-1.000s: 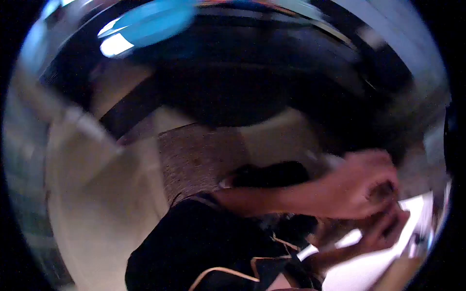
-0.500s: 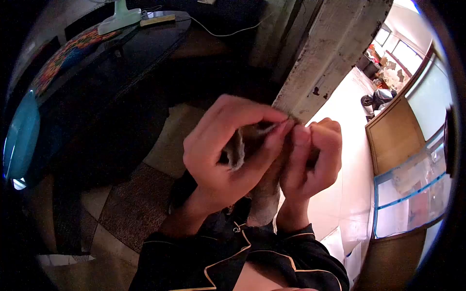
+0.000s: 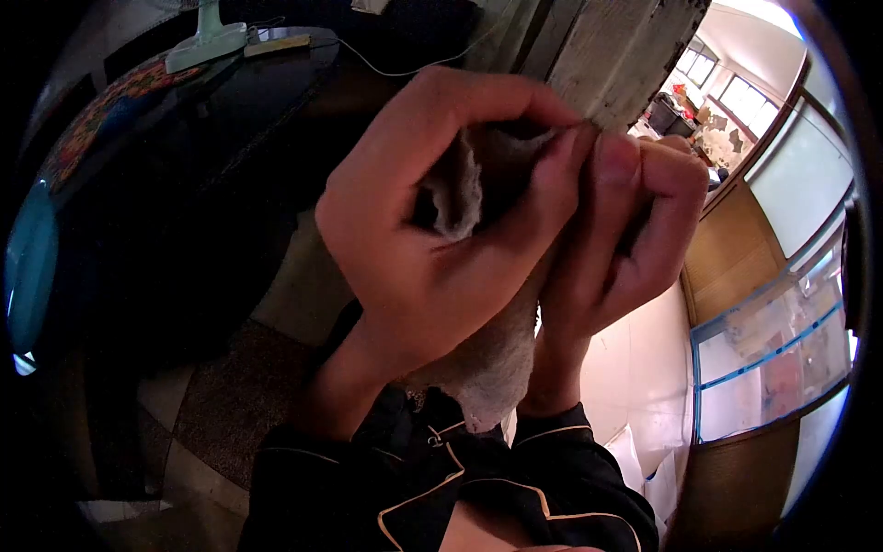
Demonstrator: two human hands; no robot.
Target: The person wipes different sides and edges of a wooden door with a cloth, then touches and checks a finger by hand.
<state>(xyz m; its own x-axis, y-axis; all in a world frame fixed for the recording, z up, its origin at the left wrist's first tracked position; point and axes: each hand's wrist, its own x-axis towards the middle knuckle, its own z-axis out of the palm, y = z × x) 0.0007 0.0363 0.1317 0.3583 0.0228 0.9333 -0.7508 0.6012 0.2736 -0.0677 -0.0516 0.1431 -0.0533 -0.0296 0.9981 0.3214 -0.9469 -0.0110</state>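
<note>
A grey-brown fuzzy cloth (image 3: 492, 368) with a ragged, pale edge hangs between and below my two hands. My left hand (image 3: 382, 244) is curled round part of it, thumb and forefinger pinched at the top, and a fold of the cloth shows through the gap inside the fingers. Right beside those fingertips, my right hand (image 3: 635, 216) pinches too, its thumb pressed to the bent forefinger. The fingertips of both hands meet or nearly meet. Whatever fine detail lies between them is too small to make out.
To the left stands a dark glossy table (image 3: 258, 101) with a pale green stand (image 3: 207, 46) and a power strip (image 3: 276, 46). A worn, pale wooden post (image 3: 625, 55) rises behind my hands. Glass-and-wood panels (image 3: 773, 359) line the right side.
Both hands have come up and closer to the camera, still pinching together. More of the cloth shows below them. The background has shifted slightly to the left.
</note>
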